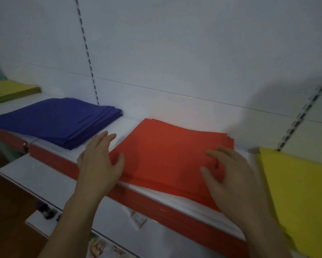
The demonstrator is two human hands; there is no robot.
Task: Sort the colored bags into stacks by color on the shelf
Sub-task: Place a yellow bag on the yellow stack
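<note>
We face a pale shelving back panel (175, 53) with slotted uprights. Below it runs a white shelf (124, 125) with a red front strip. This is where the bags are being sorted. In the middle of the shelf lies the red bag stack (171, 149), flat, its front edge just past the shelf lip and its layers slightly fanned at the back right corner. Yellow bags (296, 192) fill the right edge of the view, beside the red stack, and we cannot tell what supports them. On the left, well apart from the red, the blue bag stack (59, 120) lies flat. Its edges are stepped and not yet squared. Further left sits a yellow-green stack (9, 90), so each colour has its own place. The left hand (98, 161) lies along the red stack's left edge, fingers straight and thumb on the top bag. Its grip is open, probably to nudge the edges into line. The right hand (229, 175) rests on the stack's front right corner with its fingers spread and loosely bent. Its grip is open too, pressing rather than holding, likely to keep the bags from sliding. A small dark object (46, 211), too blurred to name, sits on a lower shelf (35, 170).
</note>
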